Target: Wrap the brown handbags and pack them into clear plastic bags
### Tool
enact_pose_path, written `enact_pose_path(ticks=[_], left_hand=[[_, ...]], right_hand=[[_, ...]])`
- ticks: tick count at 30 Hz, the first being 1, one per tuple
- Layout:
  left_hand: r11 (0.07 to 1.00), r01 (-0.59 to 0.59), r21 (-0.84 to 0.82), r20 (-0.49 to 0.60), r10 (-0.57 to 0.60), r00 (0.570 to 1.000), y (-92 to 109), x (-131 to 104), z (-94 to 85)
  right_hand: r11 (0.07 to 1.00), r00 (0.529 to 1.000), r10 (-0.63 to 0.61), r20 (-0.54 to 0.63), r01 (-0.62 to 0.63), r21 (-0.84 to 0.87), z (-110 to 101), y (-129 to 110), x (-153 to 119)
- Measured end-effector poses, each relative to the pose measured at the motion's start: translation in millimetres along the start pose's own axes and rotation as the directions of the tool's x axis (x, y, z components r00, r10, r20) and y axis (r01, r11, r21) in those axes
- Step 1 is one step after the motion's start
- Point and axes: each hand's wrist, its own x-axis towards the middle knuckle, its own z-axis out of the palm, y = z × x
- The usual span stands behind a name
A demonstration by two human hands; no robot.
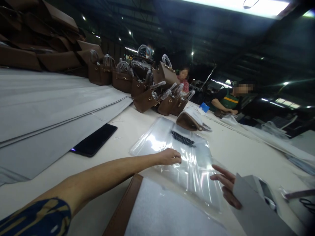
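Over a stack of clear plastic bags (157, 131) with dark printing, my left hand (171, 156) is closed, its fingers curled at the plastic; whether it pinches a sheet is too small to tell. To the right, my right hand (226, 185) has its fingers spread at the bags' right edge. A grey card-like sheet (256, 206) covers the palm and wrist of that hand. Nearest to me lies a brown bag (126, 206) with a white covering (167, 209) over it, below both hands.
A black phone (95, 140) lies left beside grey sheets (49, 108). Several brown handbags (144, 100) with wrapped handles stand behind, near a heap of brown pieces (56, 59). A brown pouch (188, 121) sits behind the plastic. A person (227, 101) works across the table.
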Motion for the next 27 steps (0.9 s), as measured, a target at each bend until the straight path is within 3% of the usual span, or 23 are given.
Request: enact_pose_path(ticks=[4, 6, 8, 11, 14, 16, 22, 25, 27], left_hand=[[0.998, 0.033, -0.044, 0.086, -0.029, 0.996, -2, -2, 4.5], [0.998, 0.032, -0.049, 0.068, -0.028, 0.997, -2, -1, 5.4], [0.999, 0.021, -0.045, 0.000, -0.021, 1.000, 1, 2, 2.5], [1.000, 0.007, -0.023, -0.204, -0.012, 0.979, 9, 7, -11.7], [1.000, 0.012, 0.010, -0.425, -0.006, 0.905, 17, 12, -30.3], [0.999, -0.002, 0.038, -0.479, 0.020, 0.878, 22, 12, -37.1], [0.991, -0.081, 0.107, -0.292, 0.109, 0.950, 28, 10, -25.2], [0.991, -0.064, 0.121, -0.242, 0.092, 0.966, 28, 11, -20.6], [0.990, -0.058, 0.128, -0.214, 0.084, 0.973, 28, 12, -19.5]], right_hand=[[0.999, 0.971, -0.049, 0.236, 0.053, -0.012, 24, -9, 0], [0.996, 0.958, 0.020, 0.285, 0.007, -0.093, 42, -10, 7], [0.977, 0.957, 0.157, 0.242, -0.114, -0.183, 55, -7, 14], [0.922, 0.950, 0.302, 0.079, -0.270, -0.276, 65, -1, 15], [0.907, 0.965, 0.260, 0.021, -0.237, -0.349, 63, 1, 4], [0.916, 0.973, 0.229, 0.017, -0.210, -0.341, 58, -4, -4], [0.891, 0.920, 0.372, -0.127, -0.392, -0.229, 41, -23, 6], [0.871, 0.896, 0.408, -0.178, -0.440, -0.219, 34, -14, 13], [0.876, 0.897, 0.415, -0.153, -0.439, -0.198, 31, -3, 11]])
